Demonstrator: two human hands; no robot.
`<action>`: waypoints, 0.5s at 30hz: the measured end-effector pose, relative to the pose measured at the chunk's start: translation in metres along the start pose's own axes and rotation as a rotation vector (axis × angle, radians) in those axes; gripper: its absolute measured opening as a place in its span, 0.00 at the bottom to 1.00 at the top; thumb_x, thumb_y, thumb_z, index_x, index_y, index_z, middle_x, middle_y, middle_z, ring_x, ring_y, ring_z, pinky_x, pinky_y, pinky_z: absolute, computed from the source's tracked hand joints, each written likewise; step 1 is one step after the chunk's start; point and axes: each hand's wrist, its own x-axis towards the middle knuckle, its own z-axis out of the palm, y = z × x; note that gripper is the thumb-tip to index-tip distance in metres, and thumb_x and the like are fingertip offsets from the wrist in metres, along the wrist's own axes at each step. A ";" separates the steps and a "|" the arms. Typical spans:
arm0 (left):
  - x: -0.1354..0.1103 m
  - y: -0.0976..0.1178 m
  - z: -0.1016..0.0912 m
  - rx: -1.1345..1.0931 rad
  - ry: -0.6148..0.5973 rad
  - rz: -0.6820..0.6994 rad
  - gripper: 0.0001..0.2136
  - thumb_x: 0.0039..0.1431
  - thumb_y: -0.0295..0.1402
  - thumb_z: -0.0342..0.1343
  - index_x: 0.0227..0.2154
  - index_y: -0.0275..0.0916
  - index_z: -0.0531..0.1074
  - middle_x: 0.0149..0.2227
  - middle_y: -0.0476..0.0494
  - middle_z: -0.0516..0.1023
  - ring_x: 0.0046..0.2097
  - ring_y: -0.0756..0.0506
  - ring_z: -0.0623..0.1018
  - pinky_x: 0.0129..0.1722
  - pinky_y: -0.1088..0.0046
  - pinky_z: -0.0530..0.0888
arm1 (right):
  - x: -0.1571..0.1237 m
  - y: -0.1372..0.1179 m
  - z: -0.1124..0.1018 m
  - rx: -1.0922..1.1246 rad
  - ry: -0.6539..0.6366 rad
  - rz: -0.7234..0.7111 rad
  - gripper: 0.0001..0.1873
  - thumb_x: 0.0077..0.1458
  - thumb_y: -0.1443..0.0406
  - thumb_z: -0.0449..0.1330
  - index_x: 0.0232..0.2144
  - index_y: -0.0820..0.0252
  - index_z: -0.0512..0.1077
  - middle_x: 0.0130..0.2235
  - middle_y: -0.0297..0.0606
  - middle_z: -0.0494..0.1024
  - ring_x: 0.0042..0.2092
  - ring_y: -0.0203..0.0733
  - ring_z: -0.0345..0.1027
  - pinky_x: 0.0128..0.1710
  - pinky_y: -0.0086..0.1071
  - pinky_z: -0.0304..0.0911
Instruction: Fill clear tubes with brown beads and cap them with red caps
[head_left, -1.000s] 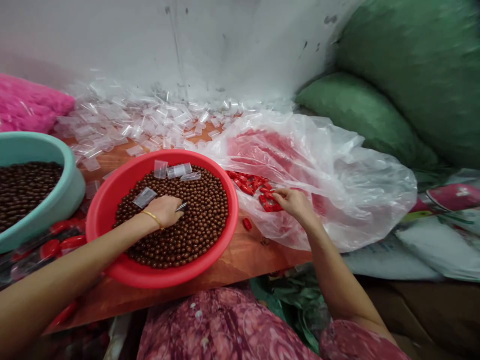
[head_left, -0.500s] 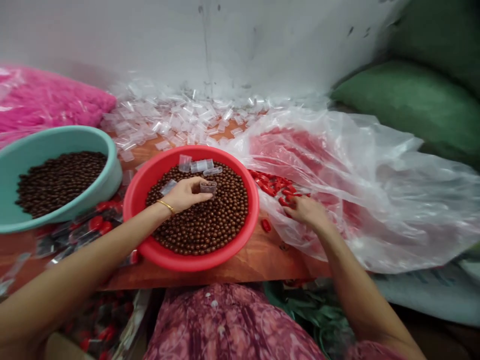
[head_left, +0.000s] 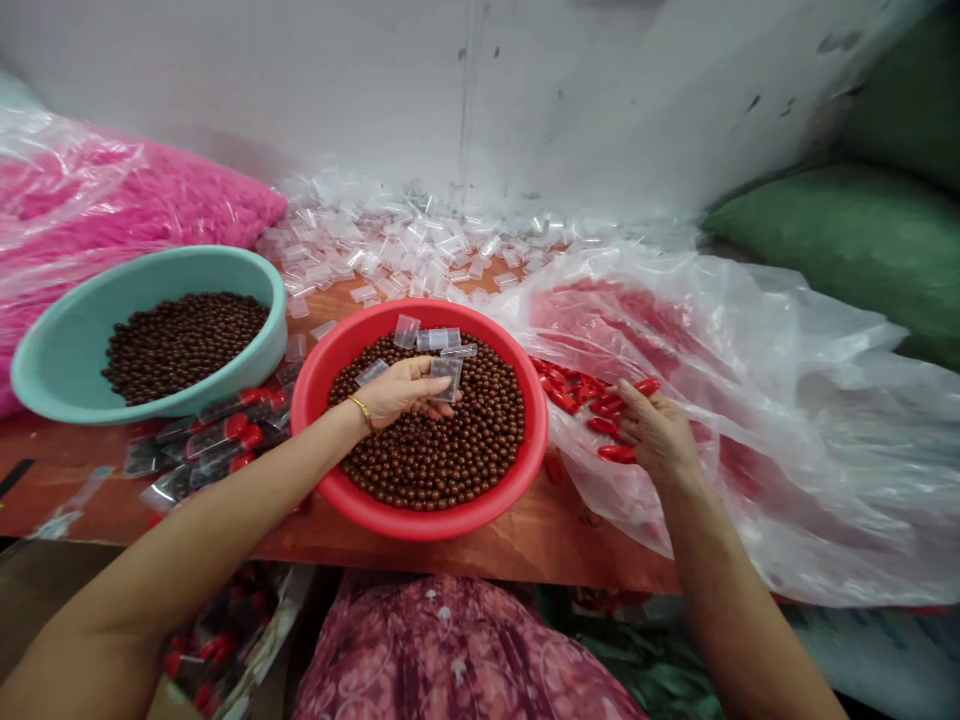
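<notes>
My left hand [head_left: 409,392] is closed on a small clear plastic case [head_left: 447,379], held up above the red basin [head_left: 534,440]. Round brown beads [head_left: 427,470] fill the basin, and whether any are inside the case I cannot make out. A few more clear cases [head_left: 438,339] lie on the beads behind my fingers. To the right, my right hand [head_left: 660,430] pinches a shiny red cap [head_left: 646,386] between thumb and finger. Other red caps [head_left: 562,398] are spread at the mouth of a clear plastic bag [head_left: 810,440], some close to my fingertips.
A teal basin [head_left: 45,390] with brown beads stands left. Red-capped cases [head_left: 225,440] lie beside it, and more fill a box [head_left: 217,650] below the table edge. Loose clear cases [head_left: 405,245] cover the table's back, near a pink bag [head_left: 172,195]. Green sacks [head_left: 847,225] stand right.
My right hand has lifted from the pile of caps and now shows a red cap in its fingers. My left hand has turned the clear case more upright. The whole view has shifted sideways.
</notes>
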 end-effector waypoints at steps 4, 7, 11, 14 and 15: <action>-0.001 0.000 0.006 0.086 0.034 0.162 0.23 0.39 0.41 0.67 0.35 0.35 0.66 0.32 0.47 0.76 0.30 0.52 0.76 0.30 0.77 0.72 | -0.015 -0.033 0.038 0.198 0.038 0.007 0.25 0.29 0.51 0.70 0.20 0.56 0.61 0.13 0.23 0.63 0.11 0.27 0.49 0.09 0.24 0.47; -0.003 -0.003 0.013 0.105 0.026 0.217 0.20 0.39 0.35 0.67 0.34 0.35 0.65 0.34 0.47 0.77 0.35 0.51 0.76 0.34 0.77 0.71 | -0.023 -0.049 0.071 0.181 -0.094 -0.059 0.24 0.30 0.50 0.69 0.20 0.56 0.62 0.16 0.26 0.69 0.14 0.31 0.60 0.13 0.26 0.58; -0.007 -0.005 0.020 0.109 0.002 0.224 0.17 0.43 0.32 0.66 0.34 0.35 0.65 0.37 0.45 0.77 0.39 0.50 0.76 0.38 0.76 0.70 | -0.031 -0.054 0.110 0.115 -0.227 -0.174 0.19 0.37 0.52 0.67 0.27 0.56 0.68 0.21 0.29 0.74 0.23 0.35 0.70 0.25 0.29 0.68; -0.010 -0.005 0.021 0.081 -0.020 0.217 0.20 0.43 0.35 0.65 0.38 0.35 0.66 0.36 0.46 0.76 0.36 0.51 0.75 0.37 0.76 0.70 | -0.036 -0.052 0.126 0.025 -0.303 -0.269 0.17 0.43 0.54 0.64 0.35 0.57 0.72 0.32 0.34 0.79 0.32 0.38 0.73 0.35 0.33 0.69; -0.011 -0.005 0.022 0.066 -0.029 0.213 0.21 0.42 0.36 0.65 0.38 0.35 0.66 0.35 0.46 0.76 0.36 0.51 0.74 0.37 0.75 0.70 | -0.037 -0.052 0.128 -0.013 -0.329 -0.301 0.17 0.45 0.55 0.63 0.37 0.57 0.73 0.36 0.35 0.79 0.36 0.40 0.73 0.39 0.34 0.69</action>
